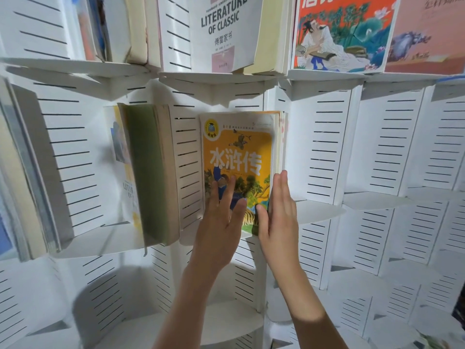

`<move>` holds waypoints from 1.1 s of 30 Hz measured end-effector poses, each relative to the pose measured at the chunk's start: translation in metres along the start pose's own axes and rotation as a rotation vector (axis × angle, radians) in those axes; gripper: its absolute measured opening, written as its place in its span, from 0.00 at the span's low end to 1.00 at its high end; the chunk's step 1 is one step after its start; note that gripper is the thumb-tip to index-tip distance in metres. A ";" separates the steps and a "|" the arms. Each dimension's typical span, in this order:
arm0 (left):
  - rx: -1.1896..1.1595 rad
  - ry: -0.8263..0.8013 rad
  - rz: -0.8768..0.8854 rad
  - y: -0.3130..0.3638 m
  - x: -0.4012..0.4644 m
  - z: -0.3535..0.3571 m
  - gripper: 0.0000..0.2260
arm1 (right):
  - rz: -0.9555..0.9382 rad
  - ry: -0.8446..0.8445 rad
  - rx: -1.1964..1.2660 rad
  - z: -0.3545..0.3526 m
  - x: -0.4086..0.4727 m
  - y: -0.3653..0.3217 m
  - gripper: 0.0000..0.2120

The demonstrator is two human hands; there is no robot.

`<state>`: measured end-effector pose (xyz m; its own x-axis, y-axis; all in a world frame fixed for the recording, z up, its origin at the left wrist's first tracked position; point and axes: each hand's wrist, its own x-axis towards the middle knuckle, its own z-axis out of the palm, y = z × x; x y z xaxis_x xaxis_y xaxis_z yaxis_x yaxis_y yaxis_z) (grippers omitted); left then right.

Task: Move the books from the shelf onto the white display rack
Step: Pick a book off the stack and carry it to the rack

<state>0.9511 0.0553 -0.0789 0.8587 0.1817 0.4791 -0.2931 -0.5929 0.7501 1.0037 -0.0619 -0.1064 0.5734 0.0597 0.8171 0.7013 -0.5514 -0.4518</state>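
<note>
A yellow-covered book (237,170) with white Chinese characters and a tiger at its foot is standing upright, cover outward, in a middle compartment of the white display rack (327,147), at the front of a few other books whose page edges are showing just behind it on the right. The person's left hand (221,222) is lying flat against the lower part of the cover, its fingers straight and slightly spread. The right hand (278,212) is resting along the book's lower right edge, fingers straight and held together, the thumb touching the cover near the tiger; whether the fingers are wrapping behind the book cannot be told from this angle. Both forearms are reaching up from the bottom of the view.

In the compartment just to the left, a thick book with a green cover (148,172) is standing with its cover turned away to the left, and a paler, blurred book is leaning behind it. On the tier above, a white book titled "Literature of Classic" (221,28) is standing directly over the yellow one, with a book showing a painted robed figure on red (342,34) to its right. The rack's slotted white panels are filling the rest of the view.
</note>
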 end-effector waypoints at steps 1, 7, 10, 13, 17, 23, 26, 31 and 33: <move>0.027 0.002 -0.001 -0.002 0.001 0.000 0.35 | 0.031 0.005 -0.018 0.001 0.000 0.000 0.32; -0.036 -0.043 -0.103 0.003 0.001 -0.008 0.17 | 0.068 0.007 -0.025 0.002 -0.002 0.003 0.31; -0.059 -0.138 -0.108 0.009 -0.001 -0.009 0.19 | 0.109 0.021 -0.011 0.001 -0.004 0.000 0.30; -0.052 -0.077 -0.183 0.007 -0.002 -0.005 0.25 | 0.145 -0.026 0.040 -0.004 -0.014 0.001 0.32; 0.244 -0.169 -0.173 0.007 -0.009 -0.007 0.27 | 0.150 -0.098 -0.024 -0.013 -0.033 0.005 0.32; 0.244 -0.105 -0.045 0.004 -0.039 -0.013 0.25 | 0.188 -0.172 0.010 -0.041 -0.040 -0.009 0.27; 0.306 -0.091 -0.071 0.009 -0.062 -0.023 0.34 | 0.239 -0.156 0.060 -0.064 -0.054 -0.027 0.24; 0.311 0.007 -0.091 0.026 -0.114 -0.044 0.35 | 0.301 -0.171 0.099 -0.099 -0.081 -0.059 0.23; 0.358 0.028 -0.081 0.034 -0.136 -0.051 0.35 | 0.300 -0.213 0.099 -0.114 -0.093 -0.072 0.23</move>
<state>0.8032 0.0503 -0.0949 0.8599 0.2577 0.4407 -0.0549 -0.8116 0.5816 0.8519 -0.1232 -0.1089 0.8276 0.0855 0.5548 0.5203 -0.4878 -0.7009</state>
